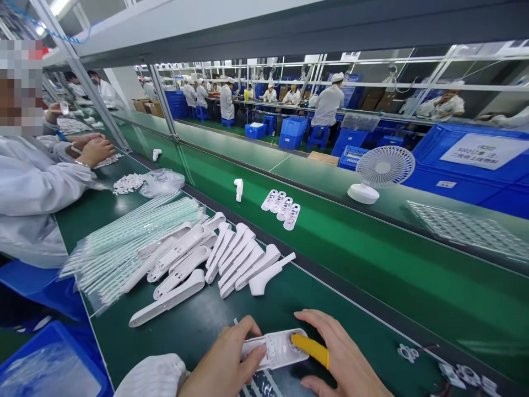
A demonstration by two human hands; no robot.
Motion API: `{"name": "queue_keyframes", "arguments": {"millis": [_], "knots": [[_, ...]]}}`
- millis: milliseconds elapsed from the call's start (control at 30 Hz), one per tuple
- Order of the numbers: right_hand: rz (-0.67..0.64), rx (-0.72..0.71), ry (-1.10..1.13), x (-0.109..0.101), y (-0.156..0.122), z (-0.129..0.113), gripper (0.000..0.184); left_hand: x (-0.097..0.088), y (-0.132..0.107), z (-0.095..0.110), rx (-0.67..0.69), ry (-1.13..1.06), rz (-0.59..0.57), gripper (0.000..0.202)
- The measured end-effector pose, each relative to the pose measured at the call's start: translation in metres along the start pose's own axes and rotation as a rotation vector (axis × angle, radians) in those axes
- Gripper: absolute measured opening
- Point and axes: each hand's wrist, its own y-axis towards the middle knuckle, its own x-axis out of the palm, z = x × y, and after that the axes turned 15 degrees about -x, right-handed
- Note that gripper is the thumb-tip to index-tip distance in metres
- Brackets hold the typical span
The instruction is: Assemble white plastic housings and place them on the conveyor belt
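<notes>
White flat plastic housing shell [276,348] lies on the green bench at the near edge, pinched at its end by my left hand [226,364]. My right hand [343,358] is closed around a yellow-handled tool [311,349] pressing into it. A slip could gouge the shell or jab my left fingers. Beyond the shell, the loose row of white handle casings [231,256] could get knocked.

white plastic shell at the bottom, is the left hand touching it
Touching: the head view shows the left hand gripping the white plastic shell by its left end, fingers wrapped on its edge.
</notes>
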Motion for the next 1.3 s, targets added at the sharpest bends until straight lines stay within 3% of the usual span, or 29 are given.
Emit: {"name": "queue_keyframes", "arguments": {"millis": [167,300,400,600,833,1300], "knots": [[-0.096,-0.352,-0.385,0.002,0.008,0.006,0.031,0.002,-0.006,0.001,-0.065,0.024,0.009,0.025],[-0.050,-0.461,-0.514,-0.001,0.011,0.009,0.026,0.004,-0.006,-0.001,-0.011,0.062,0.049,0.021],[0.038,-0.414,-0.450,0.000,0.005,0.010,0.026,0.005,-0.003,-0.002,0.017,0.056,0.059,0.021],[0.275,-0.164,-0.220,0.022,-0.010,0.013,0.043,0.005,-0.002,-0.003,-0.012,0.000,0.029,0.021],[0.250,-0.121,-0.026,0.028,-0.004,0.010,0.030,0.006,-0.003,-0.001,-0.032,-0.122,-0.084,0.020],[0.240,-0.121,-0.065,0.024,-0.005,0.000,0.032,0.007,-0.002,-0.005,-0.123,-0.209,-0.171,0.037]]}}
